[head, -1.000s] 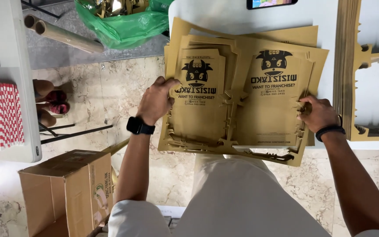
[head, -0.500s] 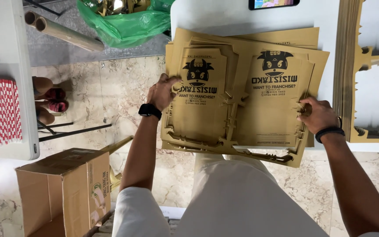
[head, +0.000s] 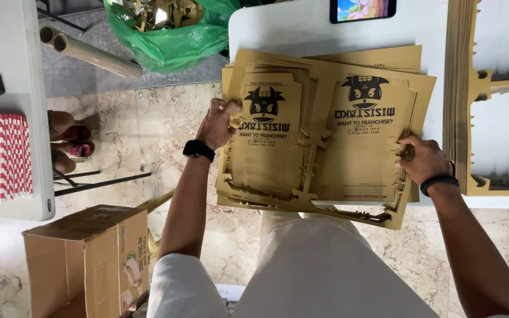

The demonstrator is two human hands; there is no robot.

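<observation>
Left hand (head: 218,123) shifted up the cardboard stack (head: 325,135); right hand (head: 422,159) grips opposite edge. Sheets unseparated; scrap piled aside.

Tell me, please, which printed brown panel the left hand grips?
The panel nearer the green bag; the left hand pinches its edge, unlike the one beside it.

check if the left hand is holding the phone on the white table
No, the left hand grips the left edge of the brown die-cut cardboard stack, while the phone lies apart at the table's far edge.
</observation>
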